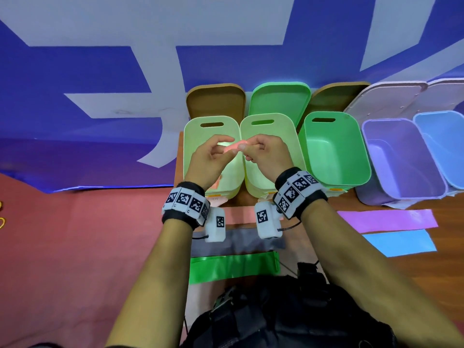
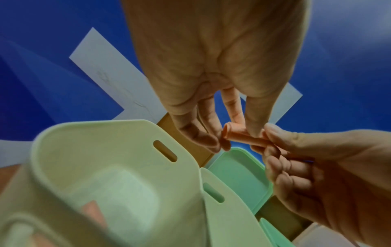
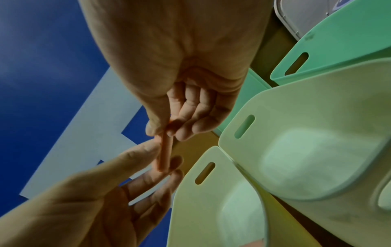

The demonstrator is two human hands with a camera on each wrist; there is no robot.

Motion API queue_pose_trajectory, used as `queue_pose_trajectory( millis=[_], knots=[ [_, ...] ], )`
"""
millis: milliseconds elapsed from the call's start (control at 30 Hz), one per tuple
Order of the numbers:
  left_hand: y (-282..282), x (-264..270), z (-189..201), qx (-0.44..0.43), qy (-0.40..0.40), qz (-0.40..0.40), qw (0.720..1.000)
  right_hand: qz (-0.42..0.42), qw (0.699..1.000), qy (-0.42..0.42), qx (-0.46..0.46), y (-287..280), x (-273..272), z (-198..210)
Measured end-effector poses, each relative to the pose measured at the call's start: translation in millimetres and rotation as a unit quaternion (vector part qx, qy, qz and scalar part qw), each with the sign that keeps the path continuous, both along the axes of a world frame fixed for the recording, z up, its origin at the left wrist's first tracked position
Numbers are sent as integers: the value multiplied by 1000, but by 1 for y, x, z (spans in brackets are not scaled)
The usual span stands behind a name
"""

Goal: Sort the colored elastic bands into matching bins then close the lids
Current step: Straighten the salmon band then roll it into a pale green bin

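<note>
A rolled pink elastic band [image 1: 232, 146] [image 2: 241, 136] [image 3: 164, 154] is held between both hands above the two pale yellow-green bins [image 1: 193, 136] [image 1: 288, 131]. My left hand [image 1: 213, 154] [image 2: 230, 137] pinches its left end with thumb and fingertips. My right hand [image 1: 261, 151] [image 3: 161, 132] pinches the right end, its other fingers curled. A pink piece lies in the left bin's near corner [image 2: 93, 212]. On the table near me lie a grey band [image 1: 241, 241], a green band [image 1: 233, 268], a purple band [image 1: 386, 221] and a blue band [image 1: 399, 243].
A green bin [image 1: 336, 151], a purple bin [image 1: 401, 159] and a blue bin [image 1: 442, 144] stand in the row to the right. Open lids lean behind them: brown [image 1: 216, 101], green [image 1: 278, 101], pale lilac [image 1: 386, 101]. A blue and white wall is behind.
</note>
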State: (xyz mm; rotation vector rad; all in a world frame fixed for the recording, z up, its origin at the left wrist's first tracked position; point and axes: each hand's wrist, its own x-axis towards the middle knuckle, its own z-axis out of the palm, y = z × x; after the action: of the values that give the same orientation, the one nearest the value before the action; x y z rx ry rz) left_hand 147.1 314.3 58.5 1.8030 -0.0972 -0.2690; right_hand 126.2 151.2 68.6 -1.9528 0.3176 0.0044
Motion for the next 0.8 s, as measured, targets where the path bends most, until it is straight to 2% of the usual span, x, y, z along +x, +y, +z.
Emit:
queue_pose_trajectory(
  millis=[267,567,800],
  knots=[
    [5,17,-41,129,-6,-19,991,45,996,74,-32,8,12,-33],
    [-1,14,-66,136,83,-36,987,93,982,114,-119,10,13,-69],
    [-1,11,-71,147,98,-35,984,92,983,111,-114,10,11,-72]
  ],
)
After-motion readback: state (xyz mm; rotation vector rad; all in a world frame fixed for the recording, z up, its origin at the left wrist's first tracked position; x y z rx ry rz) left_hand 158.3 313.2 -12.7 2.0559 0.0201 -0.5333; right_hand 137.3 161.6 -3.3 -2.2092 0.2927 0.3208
